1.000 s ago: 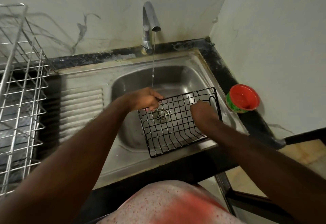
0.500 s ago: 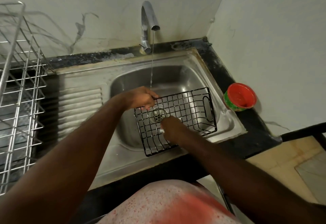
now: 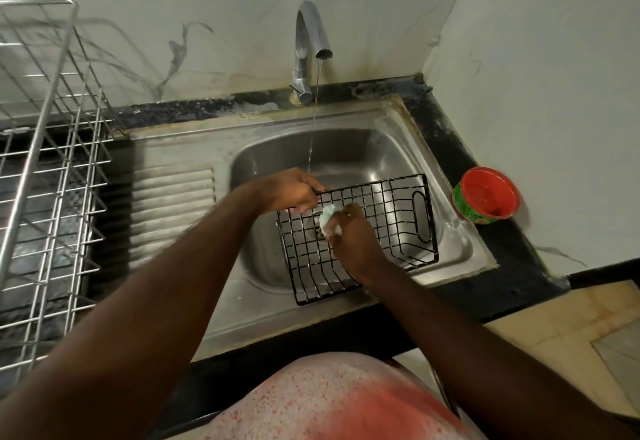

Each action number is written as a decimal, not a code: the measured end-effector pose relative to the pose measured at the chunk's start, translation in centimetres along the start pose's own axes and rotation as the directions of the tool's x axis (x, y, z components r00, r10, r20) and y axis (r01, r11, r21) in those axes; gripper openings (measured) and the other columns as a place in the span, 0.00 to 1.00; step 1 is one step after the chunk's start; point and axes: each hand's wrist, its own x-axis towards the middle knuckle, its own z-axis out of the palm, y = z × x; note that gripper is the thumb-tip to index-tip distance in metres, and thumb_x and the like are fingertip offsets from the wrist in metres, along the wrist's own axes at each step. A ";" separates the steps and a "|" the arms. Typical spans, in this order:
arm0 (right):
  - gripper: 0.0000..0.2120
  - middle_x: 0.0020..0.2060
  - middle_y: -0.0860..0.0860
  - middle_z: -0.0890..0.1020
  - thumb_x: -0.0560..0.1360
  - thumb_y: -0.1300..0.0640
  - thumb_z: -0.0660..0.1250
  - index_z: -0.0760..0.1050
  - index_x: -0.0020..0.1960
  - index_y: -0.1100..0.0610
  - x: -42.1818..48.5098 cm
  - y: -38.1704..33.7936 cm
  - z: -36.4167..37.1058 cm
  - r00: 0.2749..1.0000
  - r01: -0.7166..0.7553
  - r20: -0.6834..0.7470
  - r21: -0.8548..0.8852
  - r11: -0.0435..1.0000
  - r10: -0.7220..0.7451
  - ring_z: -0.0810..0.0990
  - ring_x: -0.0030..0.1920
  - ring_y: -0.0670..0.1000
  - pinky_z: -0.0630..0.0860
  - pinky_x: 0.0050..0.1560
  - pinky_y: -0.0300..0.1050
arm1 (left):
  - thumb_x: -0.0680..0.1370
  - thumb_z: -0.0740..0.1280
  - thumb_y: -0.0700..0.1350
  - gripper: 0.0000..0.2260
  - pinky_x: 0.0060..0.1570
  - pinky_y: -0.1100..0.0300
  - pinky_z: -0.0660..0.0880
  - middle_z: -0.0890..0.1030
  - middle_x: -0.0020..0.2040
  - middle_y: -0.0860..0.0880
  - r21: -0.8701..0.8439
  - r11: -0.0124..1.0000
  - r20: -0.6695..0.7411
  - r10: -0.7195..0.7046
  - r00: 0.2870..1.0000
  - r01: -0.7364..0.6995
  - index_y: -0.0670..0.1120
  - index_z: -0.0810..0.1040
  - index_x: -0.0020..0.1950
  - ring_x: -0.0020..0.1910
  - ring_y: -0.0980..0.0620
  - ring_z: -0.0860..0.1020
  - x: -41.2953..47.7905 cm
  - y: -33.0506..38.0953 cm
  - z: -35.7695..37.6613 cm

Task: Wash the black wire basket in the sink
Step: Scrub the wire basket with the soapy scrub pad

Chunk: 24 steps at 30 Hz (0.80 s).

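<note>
One black wire basket [image 3: 377, 228] is present, held over the basin of the steel sink [image 3: 450, 242]. It is rectangular, built of thin dark wires in a grid, with an oval handle loop at its right end. It is tilted, far rim raised, near edge toward the front lip of the sink. Its wires look wet in places; no damage can be made out.

The left hand [image 3: 294, 190] grips the basket's upper left corner, fingers curled round the rim wire. The right hand [image 3: 353, 235] lies inside the basket, fingers closed round one pale, crumpled scrubbing pad [image 3: 327, 220], which is pressed against the grid near the left end.

One curved metal tap [image 3: 308, 48] stands behind the basin; a thin stream of water falls from it and lands just beside the left hand. One red and green tub [image 3: 486, 195] sits on the dark counter [image 3: 512, 249] right of the sink, apart from the basket. One silver wire dish rack [image 3: 45, 169] stands at the left, beside the ribbed draining board.
</note>
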 end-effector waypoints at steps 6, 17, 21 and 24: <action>0.19 0.57 0.55 0.74 0.73 0.63 0.69 0.72 0.63 0.58 0.9 -0.4 0.7 1.000 0.022 -0.014 -0.129 0.991 -0.024 0.77 0.51 0.53 0.77 0.49 0.46 | 0.60 0.63 0.40 0.28 0.63 0.43 0.75 0.78 0.67 0.45 0.025 1.000 0.004 0.014 1.000 -0.014 0.36 0.82 0.60 0.56 0.39 0.80 0.0 0.0 0.0; 0.08 0.49 0.56 0.79 0.74 0.67 0.65 0.79 0.52 0.61 -0.8 -2.4 2.1 0.893 0.261 0.405 -0.115 0.958 -0.195 0.78 0.47 0.53 0.71 0.45 0.42 | 0.63 0.64 0.41 0.24 0.64 0.45 0.72 0.82 0.58 0.46 0.033 0.999 0.000 -0.010 1.000 0.010 0.41 0.83 0.59 0.56 0.42 0.80 -0.3 0.3 0.0; 0.09 0.52 0.55 0.81 0.76 0.61 0.68 0.79 0.56 0.59 -0.2 0.0 -0.4 0.907 0.153 0.421 -0.295 0.943 -0.016 0.79 0.48 0.51 0.77 0.51 0.46 | 0.70 0.65 0.35 0.22 0.63 0.47 0.73 0.81 0.51 0.52 0.036 0.999 0.014 0.000 1.000 -0.001 0.43 0.80 0.64 0.48 0.48 0.79 -0.5 0.5 0.1; 0.05 0.47 0.52 0.82 0.75 0.59 0.69 0.80 0.50 0.56 0.4 2.4 -2.4 0.944 0.094 0.329 -0.364 0.927 0.033 0.80 0.46 0.50 0.77 0.47 0.43 | 0.71 0.65 0.32 0.24 0.61 0.50 0.73 0.80 0.52 0.54 0.037 0.999 0.013 0.017 1.000 -0.018 0.43 0.80 0.66 0.44 0.56 0.76 -0.3 0.7 0.3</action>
